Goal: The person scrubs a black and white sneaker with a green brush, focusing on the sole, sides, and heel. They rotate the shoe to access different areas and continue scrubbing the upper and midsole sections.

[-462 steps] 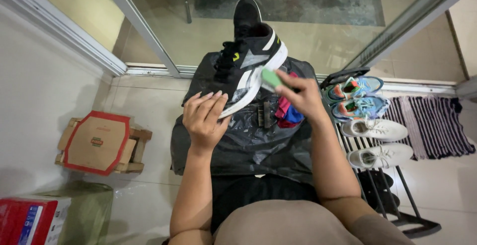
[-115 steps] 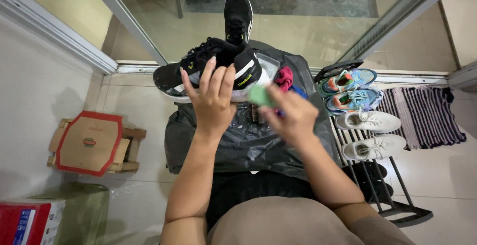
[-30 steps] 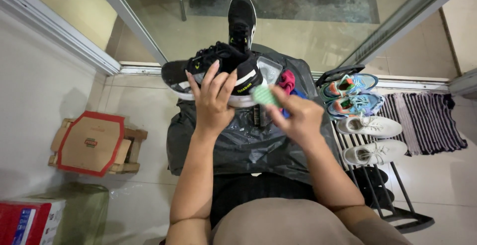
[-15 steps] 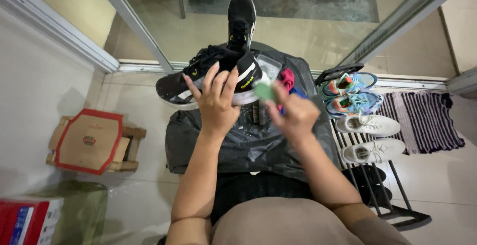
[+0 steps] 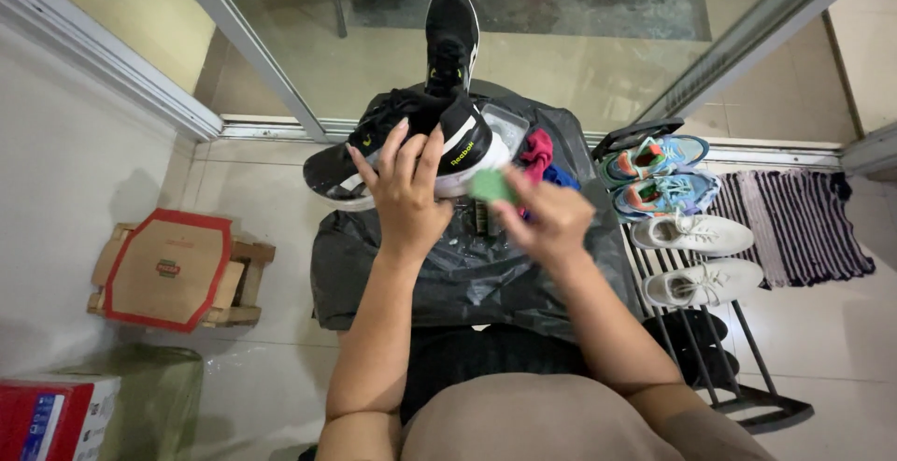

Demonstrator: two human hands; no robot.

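Sneaker [image 5: 411, 148] sits above the black bag [image 5: 467, 274], sole turned toward the right hand [image 5: 551, 223]; left hand [image 5: 404, 190] clasps its side to steady it, right fingers pinching a green sponge [image 5: 489, 185] against the midsole.

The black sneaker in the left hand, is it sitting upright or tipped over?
Tipped. The black sneaker lies on its side in the left hand, its white sole edge turned toward the right hand.
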